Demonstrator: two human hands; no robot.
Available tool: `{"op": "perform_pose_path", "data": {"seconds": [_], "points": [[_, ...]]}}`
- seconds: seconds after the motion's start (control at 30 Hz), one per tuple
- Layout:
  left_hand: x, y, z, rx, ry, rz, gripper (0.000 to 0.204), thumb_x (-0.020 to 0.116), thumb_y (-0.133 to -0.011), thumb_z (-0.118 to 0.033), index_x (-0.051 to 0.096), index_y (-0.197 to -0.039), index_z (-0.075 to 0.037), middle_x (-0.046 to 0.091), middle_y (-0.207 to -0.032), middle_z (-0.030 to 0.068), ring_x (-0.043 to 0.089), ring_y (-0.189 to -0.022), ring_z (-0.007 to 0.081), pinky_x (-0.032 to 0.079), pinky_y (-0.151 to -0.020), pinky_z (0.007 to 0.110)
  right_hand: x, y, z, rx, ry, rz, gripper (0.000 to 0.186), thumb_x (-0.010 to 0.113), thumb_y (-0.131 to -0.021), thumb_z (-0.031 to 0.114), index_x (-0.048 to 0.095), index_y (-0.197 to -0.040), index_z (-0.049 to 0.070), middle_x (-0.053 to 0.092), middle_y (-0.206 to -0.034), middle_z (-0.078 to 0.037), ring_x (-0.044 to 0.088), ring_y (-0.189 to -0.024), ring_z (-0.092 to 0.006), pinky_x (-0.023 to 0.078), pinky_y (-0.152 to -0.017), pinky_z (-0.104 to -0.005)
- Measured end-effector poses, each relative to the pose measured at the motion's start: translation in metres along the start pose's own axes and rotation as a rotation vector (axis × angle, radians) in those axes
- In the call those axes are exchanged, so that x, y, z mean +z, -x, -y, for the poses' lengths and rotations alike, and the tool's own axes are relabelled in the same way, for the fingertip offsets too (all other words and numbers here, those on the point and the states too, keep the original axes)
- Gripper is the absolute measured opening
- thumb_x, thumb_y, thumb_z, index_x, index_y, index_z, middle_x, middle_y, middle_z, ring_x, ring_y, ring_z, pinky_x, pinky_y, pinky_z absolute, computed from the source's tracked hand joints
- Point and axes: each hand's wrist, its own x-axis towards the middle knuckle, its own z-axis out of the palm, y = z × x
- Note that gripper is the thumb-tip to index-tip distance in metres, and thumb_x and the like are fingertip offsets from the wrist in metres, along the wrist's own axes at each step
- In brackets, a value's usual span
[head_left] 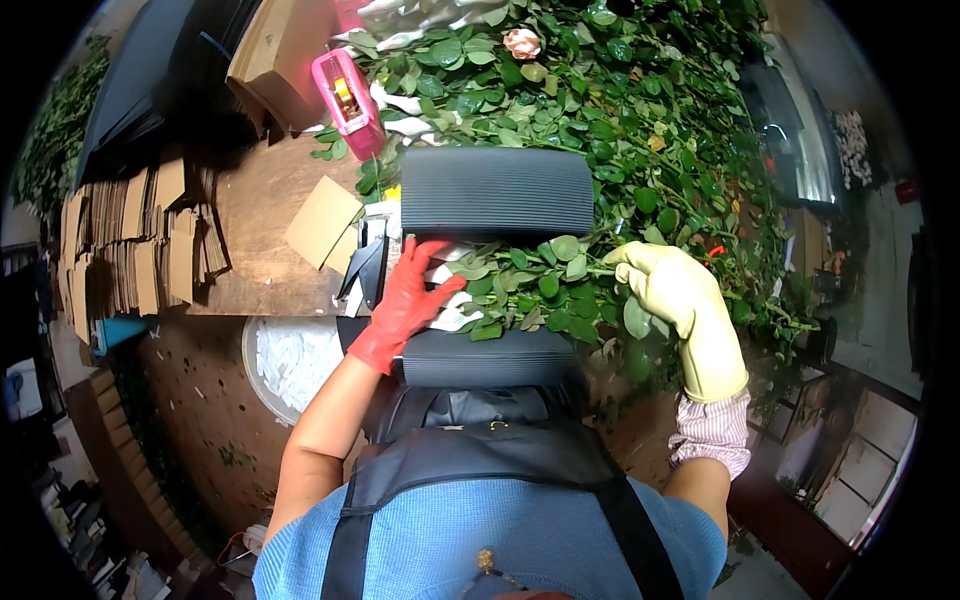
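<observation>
A leafy bunch of rose stems (540,285) lies crosswise in front of me, between two black ribbed pads, its white-wrapped heads (450,318) at the left end. My left hand (405,300), in a red rubber glove, rests against those heads with fingers and thumb spread apart. At the other end, my right hand (670,290), in a pale yellow glove, has its fingers closed on the stems; the fingertips are partly hidden by leaves. The far ribbed pad (497,192) stands beyond the bunch and the near ribbed pad (488,358) lies closest to my apron.
Many more cut roses (600,110) cover the table behind. A pink tape dispenser (347,105) stands at the far left, near loose cardboard pieces (323,222). Stacked cardboard (140,235) lines the left edge. Below sits a tub (250,375) of white scraps.
</observation>
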Motion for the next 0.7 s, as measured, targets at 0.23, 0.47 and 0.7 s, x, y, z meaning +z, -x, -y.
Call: {"op": "perform_pose_path", "data": {"seconds": [0.23, 0.47, 0.7], "points": [[-0.013, -0.007, -0.015, -0.182, 0.045, 0.138, 0.051, 0.083, -0.091, -0.027, 0.065, -0.137, -0.013, 0.066, -0.131, 0.0222, 0.052, -0.135, 0.0476, 0.045, -0.112, 0.049, 0.038, -0.009, -0.008, 0.177, 0.291, -0.029, 0.022, 0.068, -0.098, 0.021, 0.077, -0.114, 0.009, 0.076, -0.109, -0.019, 0.071, -0.104, -0.0383, 0.057, -0.093, -0.0466], [-0.013, -0.010, -0.024, -0.150, 0.062, 0.124, 0.048, 0.083, -0.090, -0.019, 0.066, -0.134, -0.007, 0.062, -0.132, 0.0169, 0.062, -0.121, 0.0341, 0.050, -0.103, 0.042, 0.044, -0.005, -0.045, 0.257, -0.242, 0.056, 0.043, 0.066, -0.101, 0.031, 0.067, -0.139, 0.012, 0.070, -0.136, -0.016, 0.069, -0.121, -0.0334, 0.054, -0.104, -0.0410], [-0.011, -0.011, -0.023, -0.234, 0.038, 0.163, 0.056, 0.084, -0.089, -0.015, 0.063, -0.140, -0.007, 0.057, -0.141, 0.0148, 0.064, -0.121, 0.0269, 0.050, -0.107, 0.039, 0.012, -0.119, -0.041, -0.075, 0.642, -0.716, 0.053, 0.062, -0.104, 0.024, 0.050, -0.154, 0.010, 0.074, -0.120, -0.015, 0.072, -0.110, -0.0303, 0.055, -0.100, -0.0409]]}}
